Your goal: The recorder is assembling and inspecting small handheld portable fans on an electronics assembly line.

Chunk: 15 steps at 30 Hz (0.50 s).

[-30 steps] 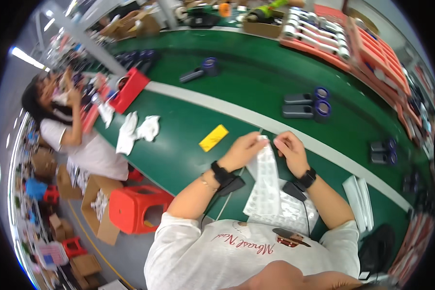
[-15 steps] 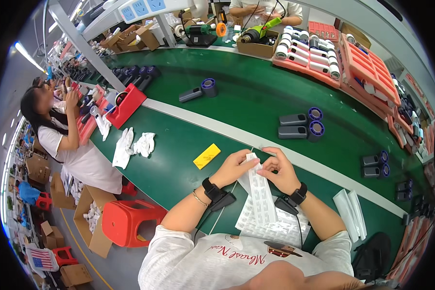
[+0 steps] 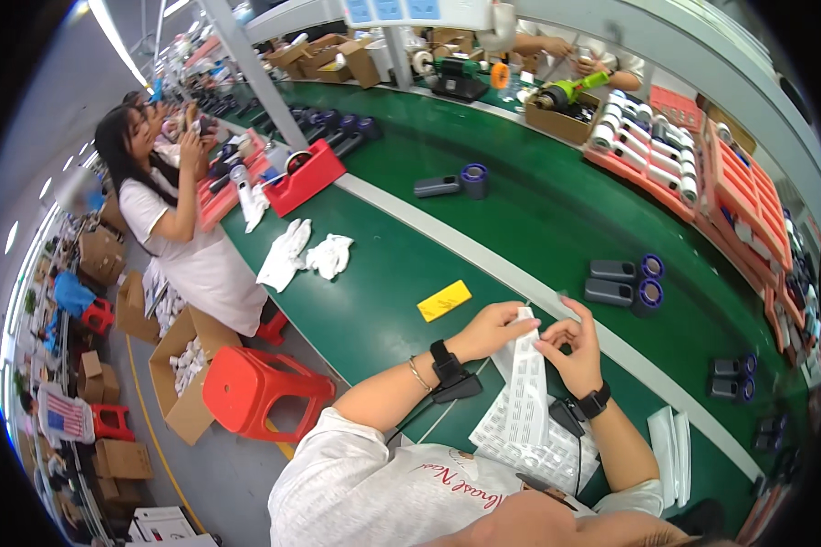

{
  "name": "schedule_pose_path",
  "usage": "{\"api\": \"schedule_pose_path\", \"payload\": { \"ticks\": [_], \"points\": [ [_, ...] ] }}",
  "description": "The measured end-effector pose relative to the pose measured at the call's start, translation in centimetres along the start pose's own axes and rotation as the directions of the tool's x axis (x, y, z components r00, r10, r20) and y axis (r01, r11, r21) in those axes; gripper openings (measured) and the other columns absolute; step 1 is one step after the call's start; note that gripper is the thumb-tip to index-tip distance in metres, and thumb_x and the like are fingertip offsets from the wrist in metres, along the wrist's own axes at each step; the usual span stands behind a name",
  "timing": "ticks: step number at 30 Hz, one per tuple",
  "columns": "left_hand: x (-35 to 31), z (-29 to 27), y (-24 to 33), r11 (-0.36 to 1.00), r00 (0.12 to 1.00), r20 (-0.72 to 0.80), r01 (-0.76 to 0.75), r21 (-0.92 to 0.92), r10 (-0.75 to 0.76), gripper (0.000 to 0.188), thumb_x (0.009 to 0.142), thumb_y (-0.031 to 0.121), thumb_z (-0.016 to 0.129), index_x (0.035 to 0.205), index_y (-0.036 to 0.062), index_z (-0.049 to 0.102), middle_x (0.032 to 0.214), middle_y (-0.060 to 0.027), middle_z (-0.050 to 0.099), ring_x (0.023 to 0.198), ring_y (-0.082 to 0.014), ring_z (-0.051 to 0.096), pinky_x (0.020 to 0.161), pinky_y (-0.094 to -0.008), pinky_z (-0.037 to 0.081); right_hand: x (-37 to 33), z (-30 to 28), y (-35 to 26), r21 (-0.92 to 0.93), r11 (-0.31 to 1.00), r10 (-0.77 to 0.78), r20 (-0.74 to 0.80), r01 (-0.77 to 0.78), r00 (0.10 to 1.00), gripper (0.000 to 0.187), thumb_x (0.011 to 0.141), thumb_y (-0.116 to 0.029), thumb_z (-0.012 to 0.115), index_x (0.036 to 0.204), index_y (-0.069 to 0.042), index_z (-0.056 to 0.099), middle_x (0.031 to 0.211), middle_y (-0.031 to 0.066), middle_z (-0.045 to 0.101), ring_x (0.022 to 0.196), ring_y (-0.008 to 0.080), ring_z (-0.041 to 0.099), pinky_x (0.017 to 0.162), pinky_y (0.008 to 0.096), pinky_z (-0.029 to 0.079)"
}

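Left hand (image 3: 491, 330): closed, fingers pinching the top left edge of the label sheet (image 3: 526, 383).
Right hand (image 3: 571, 351): closed, fingertips pinching the sheet's top right edge, just beside the left hand.
Label sheet: white strip with rows of small labels, held up over the green table (image 3: 401, 273), in front of the person's chest.
Long axis: runs from the hands down toward the body; top end points away toward the white stripe (image 3: 483, 260) on the table, lower end hangs over the sheet stack (image 3: 520, 447).
Sheet stack: more white label sheets lying flat at the near table edge, under the held strip.
Wrists: black band on each.
Yellow card (image 3: 444, 300): flat on the table, left of the left hand, apart from it.
White gloves (image 3: 306, 255): crumpled, farther left.
Red stool (image 3: 260, 387): on the floor below the table edge.
Co-worker (image 3: 178, 219): stands at the far left, hands raised.
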<state>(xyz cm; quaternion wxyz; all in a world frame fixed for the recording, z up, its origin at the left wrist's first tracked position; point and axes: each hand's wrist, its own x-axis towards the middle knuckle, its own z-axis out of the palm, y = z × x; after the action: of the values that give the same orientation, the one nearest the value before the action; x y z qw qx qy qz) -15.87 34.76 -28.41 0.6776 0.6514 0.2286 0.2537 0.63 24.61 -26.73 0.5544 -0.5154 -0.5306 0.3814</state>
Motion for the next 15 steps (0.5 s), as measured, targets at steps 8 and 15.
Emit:
{"api": "schedule_pose_path", "payload": {
  "ticks": [8, 15],
  "points": [
    [0.4, -0.3, 0.2, 1.000, 1.000, 0.020, -0.005, 0.009, 0.005, 0.018, 0.092, 0.020, 0.058, 0.086, 0.0029, 0.057, 0.075, 0.0047, 0.056, 0.068, -0.0002, 0.048, 0.059, -0.0191, 0.039, -0.2, 0.3, -1.1, -0.079, 0.991, -0.101, 0.030, 0.104, 0.994, 0.067, 0.073, 0.002, 0.071, 0.130, -0.004, 0.036, 0.078, 0.0017, 0.060, 0.076, 0.0084, 0.057, 0.074, 0.0219, 0.044],
    [0.0, -0.1, 0.3, 0.999, 0.998, 0.061, 0.007, 0.053, -0.010, 0.022, 0.091, 0.024, 0.059, 0.083, 0.0033, 0.055, 0.072, 0.0042, 0.053, 0.066, -0.0015, 0.045, 0.057, -0.0206, 0.037, 0.8, -0.9, -2.3, 0.349, 0.935, 0.062, 0.036, -0.070, 0.997, 0.068, 0.072, 0.008, 0.067, 0.130, -0.006, 0.035, 0.078, 0.0028, 0.057, 0.073, 0.0088, 0.054, 0.070, 0.0213, 0.044]
  ]
}}
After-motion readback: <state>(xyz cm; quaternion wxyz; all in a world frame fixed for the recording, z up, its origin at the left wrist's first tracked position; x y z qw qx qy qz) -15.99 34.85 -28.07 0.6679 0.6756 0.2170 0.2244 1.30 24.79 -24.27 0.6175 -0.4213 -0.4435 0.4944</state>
